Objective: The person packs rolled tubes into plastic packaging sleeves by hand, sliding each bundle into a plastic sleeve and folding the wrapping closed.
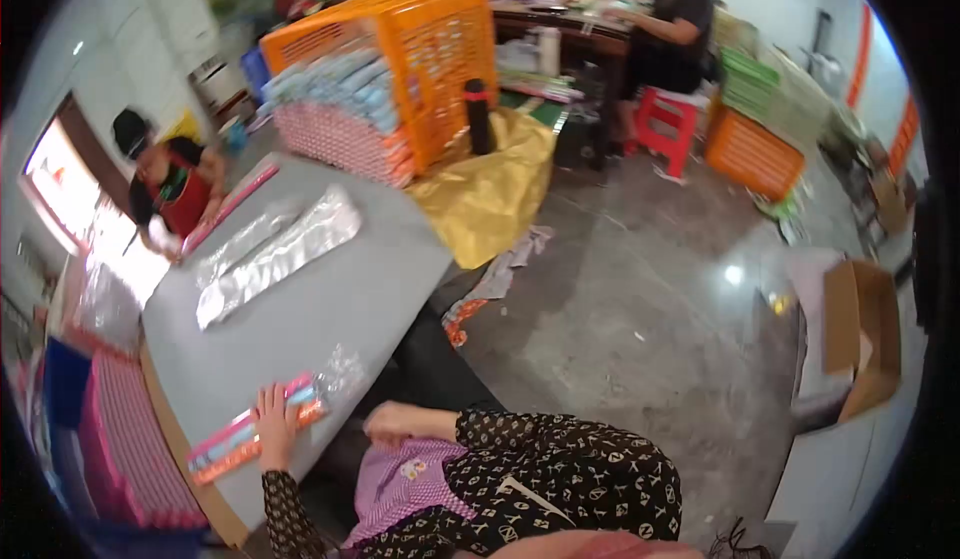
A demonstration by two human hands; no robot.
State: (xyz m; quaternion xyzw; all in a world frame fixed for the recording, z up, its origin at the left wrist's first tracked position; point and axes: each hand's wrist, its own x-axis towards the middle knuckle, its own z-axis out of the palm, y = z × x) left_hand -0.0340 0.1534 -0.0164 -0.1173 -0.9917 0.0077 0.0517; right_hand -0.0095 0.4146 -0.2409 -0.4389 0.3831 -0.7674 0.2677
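Observation:
My left hand (273, 427) lies flat with fingers apart on a long clear plastic packet (240, 441) near the table's front edge. Pink, light blue and orange folded cloth shows through the plastic. The packet's loose, crinkled end (342, 371) points away to the right. My right hand (400, 422) is curled over my lap, off the table edge and just above a purple checked apron (415, 479). Its fingers are folded in, and whatever they may hold is hidden.
Clear plastic sleeves (285, 259) lie farther up the grey table (300, 344). Beyond them stands an orange crate (440, 79) of folded cloth, with a black bottle (478, 117) on yellow fabric. A co-worker (175, 179) works at far left, another person (680, 19) at the back table.

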